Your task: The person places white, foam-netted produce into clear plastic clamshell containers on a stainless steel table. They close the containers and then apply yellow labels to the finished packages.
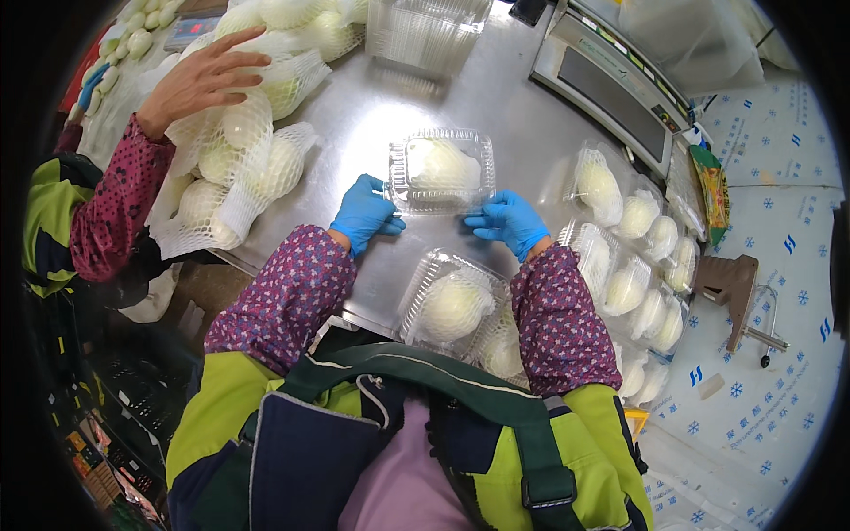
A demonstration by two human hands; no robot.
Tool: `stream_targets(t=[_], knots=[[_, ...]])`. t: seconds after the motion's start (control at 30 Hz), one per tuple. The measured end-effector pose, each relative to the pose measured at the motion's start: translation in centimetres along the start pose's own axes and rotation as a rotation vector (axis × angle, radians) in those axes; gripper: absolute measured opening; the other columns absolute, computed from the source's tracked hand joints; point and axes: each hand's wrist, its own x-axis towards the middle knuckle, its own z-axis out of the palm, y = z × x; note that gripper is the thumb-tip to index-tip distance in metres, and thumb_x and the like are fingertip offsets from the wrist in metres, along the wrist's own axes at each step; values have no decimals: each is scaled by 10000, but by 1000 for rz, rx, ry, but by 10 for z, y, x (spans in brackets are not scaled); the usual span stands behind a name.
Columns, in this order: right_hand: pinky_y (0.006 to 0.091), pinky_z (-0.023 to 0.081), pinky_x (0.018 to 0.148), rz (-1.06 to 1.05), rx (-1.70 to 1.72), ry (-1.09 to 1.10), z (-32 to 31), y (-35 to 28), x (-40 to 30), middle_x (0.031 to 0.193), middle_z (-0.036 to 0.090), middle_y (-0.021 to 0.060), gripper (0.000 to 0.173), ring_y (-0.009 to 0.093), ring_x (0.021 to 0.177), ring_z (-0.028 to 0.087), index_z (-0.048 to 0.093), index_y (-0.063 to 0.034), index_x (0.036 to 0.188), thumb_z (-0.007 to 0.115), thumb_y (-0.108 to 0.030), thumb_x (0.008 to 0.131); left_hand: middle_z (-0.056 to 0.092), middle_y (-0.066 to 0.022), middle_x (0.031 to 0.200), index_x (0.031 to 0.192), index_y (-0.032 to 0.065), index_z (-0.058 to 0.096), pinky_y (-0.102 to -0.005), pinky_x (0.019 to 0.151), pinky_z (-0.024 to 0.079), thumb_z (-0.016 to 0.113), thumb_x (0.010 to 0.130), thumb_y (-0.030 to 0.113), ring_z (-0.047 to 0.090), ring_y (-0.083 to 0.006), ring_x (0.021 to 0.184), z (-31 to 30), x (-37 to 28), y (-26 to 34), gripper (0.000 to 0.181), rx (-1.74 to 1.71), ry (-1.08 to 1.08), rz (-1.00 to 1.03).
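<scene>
In the middle of the steel table (pixel 358 279), a clear plastic clamshell box (pixel 441 170) holds a pale, round fruit or vegetable (pixel 443 162) in a white foam net. My left hand (pixel 366 211), in a blue glove, touches the box's left edge, and my right hand (pixel 508 224), also gloved in blue, is at its lower right corner. The lid appears to lie down over the box. Nearer my body stands another clamshell box (pixel 454 306) with a netted piece inside, beside a further one (pixel 503 352) partly hidden by my right sleeve.
Netted produce (pixel 265 159) is heaped at the left, where a co-worker's bare hand (pixel 210 79) reaches over it. Stacked empty boxes (pixel 428 33) stand at the back. A weighing scale (pixel 607 79) and rows of filled boxes (pixel 626 285) occupy the right, near a brown tape dispenser (pixel 730 292).
</scene>
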Motion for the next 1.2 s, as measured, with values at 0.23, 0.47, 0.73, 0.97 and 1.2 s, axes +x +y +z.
stream_targets(t=[0.23, 0.47, 0.73, 0.97, 1.2], knots=[[314, 546, 540, -137, -28, 156, -11, 16, 16, 808, 645, 159, 104, 227, 646, 651, 516, 1, 952, 523, 12, 848, 563, -82, 696, 1057, 63, 399, -228, 427, 424, 501, 793, -76, 549, -129, 520, 12, 5, -25, 316, 128, 74, 142], [256, 456, 482, -380, -312, 417, -68, -17, 59, 725, 652, 98, 143, 134, 535, 587, 634, -13, 926, 528, -9, 830, 616, -155, 790, 1024, 32, 403, -264, 548, 536, 573, 833, -27, 624, -181, 610, 63, 14, -19, 263, -91, -246, 58], [394, 500, 786, -492, -1735, 42, -141, -82, 44, 958, 657, 169, 273, 325, 857, 633, 666, -109, 1055, 612, -95, 787, 630, -91, 828, 1040, -30, 602, -240, 655, 522, 579, 873, 55, 615, -143, 711, -10, 5, -28, 188, 179, -144, 224], [416, 457, 834, -1615, -1196, 258, 54, -197, 96, 956, 629, 164, 170, 357, 926, 578, 639, -59, 1010, 564, -123, 871, 647, -116, 883, 920, 20, 635, -308, 690, 490, 649, 819, 110, 615, -229, 785, -54, -21, 68, 136, 519, 584, 1015], [461, 455, 670, -1259, -1392, 200, 91, -230, 173, 771, 615, 178, 242, 370, 768, 599, 618, -70, 812, 553, -291, 886, 540, -172, 1195, 1083, 49, 610, -416, 915, 426, 706, 755, 216, 522, -364, 1060, -128, -44, 60, 380, 1152, 885, 890]])
